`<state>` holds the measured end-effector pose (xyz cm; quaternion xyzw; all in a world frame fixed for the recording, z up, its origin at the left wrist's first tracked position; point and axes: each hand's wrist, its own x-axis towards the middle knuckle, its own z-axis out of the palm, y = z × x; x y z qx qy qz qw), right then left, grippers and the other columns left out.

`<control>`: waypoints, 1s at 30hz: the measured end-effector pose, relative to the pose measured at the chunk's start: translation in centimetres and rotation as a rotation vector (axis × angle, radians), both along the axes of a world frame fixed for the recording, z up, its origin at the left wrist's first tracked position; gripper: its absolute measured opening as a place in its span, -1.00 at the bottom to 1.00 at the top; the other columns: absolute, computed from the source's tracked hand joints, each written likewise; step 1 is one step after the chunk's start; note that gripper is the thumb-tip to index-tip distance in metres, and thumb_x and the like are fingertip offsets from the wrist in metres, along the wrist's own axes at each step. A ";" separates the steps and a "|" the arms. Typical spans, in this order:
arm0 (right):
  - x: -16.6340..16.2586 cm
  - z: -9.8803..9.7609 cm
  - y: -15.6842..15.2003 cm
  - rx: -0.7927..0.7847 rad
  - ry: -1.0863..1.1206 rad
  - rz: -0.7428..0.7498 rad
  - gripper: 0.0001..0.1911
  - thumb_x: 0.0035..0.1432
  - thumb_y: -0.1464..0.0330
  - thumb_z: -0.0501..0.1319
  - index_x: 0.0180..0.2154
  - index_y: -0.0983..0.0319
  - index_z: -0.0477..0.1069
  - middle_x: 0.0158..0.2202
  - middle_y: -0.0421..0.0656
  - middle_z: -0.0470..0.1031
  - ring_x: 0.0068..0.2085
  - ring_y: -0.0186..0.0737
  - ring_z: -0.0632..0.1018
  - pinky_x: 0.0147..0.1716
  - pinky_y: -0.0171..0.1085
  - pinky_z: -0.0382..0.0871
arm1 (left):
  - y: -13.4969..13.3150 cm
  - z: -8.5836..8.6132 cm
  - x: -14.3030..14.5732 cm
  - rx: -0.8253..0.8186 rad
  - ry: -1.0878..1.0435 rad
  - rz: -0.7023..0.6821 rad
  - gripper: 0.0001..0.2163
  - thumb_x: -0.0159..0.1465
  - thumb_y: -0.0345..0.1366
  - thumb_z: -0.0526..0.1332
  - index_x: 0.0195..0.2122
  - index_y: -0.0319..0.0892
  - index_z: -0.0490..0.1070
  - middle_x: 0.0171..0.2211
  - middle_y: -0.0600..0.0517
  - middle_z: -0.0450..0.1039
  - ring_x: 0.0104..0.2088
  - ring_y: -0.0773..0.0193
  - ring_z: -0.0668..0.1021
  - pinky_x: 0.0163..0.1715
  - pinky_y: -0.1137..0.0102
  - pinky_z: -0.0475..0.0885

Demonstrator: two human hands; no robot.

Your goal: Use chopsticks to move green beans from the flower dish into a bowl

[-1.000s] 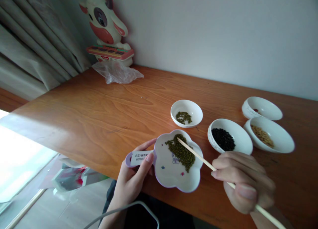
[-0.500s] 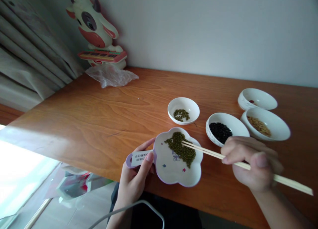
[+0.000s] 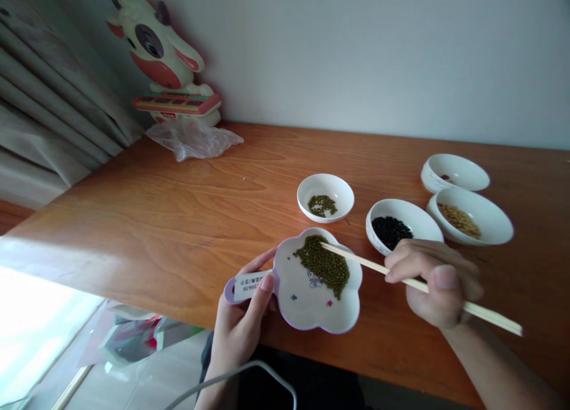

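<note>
My left hand (image 3: pixel 244 318) grips the lilac handle of a flower-shaped plate (image 3: pixel 296 312), its thumb over a white label. Green mung beans (image 3: pixel 324 266) lie heaped on the plate's upper right part. In my right hand (image 3: pixel 434 282) is a pair of wooden chopsticks (image 3: pixel 365 263), closed around by the fingers. Their tips touch the upper edge of the bean heap. Just beyond the plate stands a white bowl (image 3: pixel 347 203) with some mung beans in it. Beside my right hand, a white bowl (image 3: pixel 423 215) holds black beans (image 3: pixel 392 232), partly hidden by the fingers.
Further right are a bowl (image 3: pixel 496 223) of yellowish beans and a bowl (image 3: pixel 467 172) with a few reddish bits. A crumpled plastic bag (image 3: pixel 196 140) and a cow toy keyboard (image 3: pixel 178 101) stand at the back left. A grey cable (image 3: pixel 262 365) crosses my left forearm.
My right hand has shifted left and slightly up. The chopstick tips have moved up and left across the beans to the heap's upper edge. My left hand still holds the plate.
</note>
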<state>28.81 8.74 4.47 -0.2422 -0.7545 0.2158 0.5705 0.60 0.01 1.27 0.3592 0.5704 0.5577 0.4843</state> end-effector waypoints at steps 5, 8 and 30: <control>-0.5 1.2 -0.1 -0.155 0.061 0.040 -0.37 0.50 0.06 -0.05 -0.49 0.18 0.54 -0.60 -0.14 0.42 -0.56 -0.18 0.45 -0.54 -0.16 0.21 | 0.0 0.2 0.1 0.001 0.036 0.000 -0.35 0.34 0.02 0.38 0.33 -0.30 0.42 -0.44 0.01 0.54 -0.50 0.33 0.49 -0.48 0.51 0.40; -0.6 2.0 0.1 -0.245 0.038 0.052 -0.29 0.46 -0.12 -0.09 -0.49 0.18 0.49 -0.58 -0.15 0.39 -0.54 -0.18 0.43 -0.51 -0.16 0.23 | -0.1 0.5 0.2 0.004 0.059 0.013 -0.36 0.34 0.02 0.38 0.31 -0.32 0.44 -0.52 0.06 0.48 -0.52 0.34 0.47 -0.51 0.52 0.36; -0.6 0.6 -0.1 -0.331 0.182 -0.003 -0.40 0.52 0.18 0.03 -0.51 0.17 0.61 -0.61 -0.13 0.49 -0.55 -0.19 0.51 -0.52 -0.17 0.32 | 0.3 1.3 0.5 0.009 0.149 0.035 -0.49 0.29 0.09 0.38 0.03 -0.28 0.65 -0.52 -0.01 0.53 -0.47 0.21 0.54 -0.45 0.41 0.44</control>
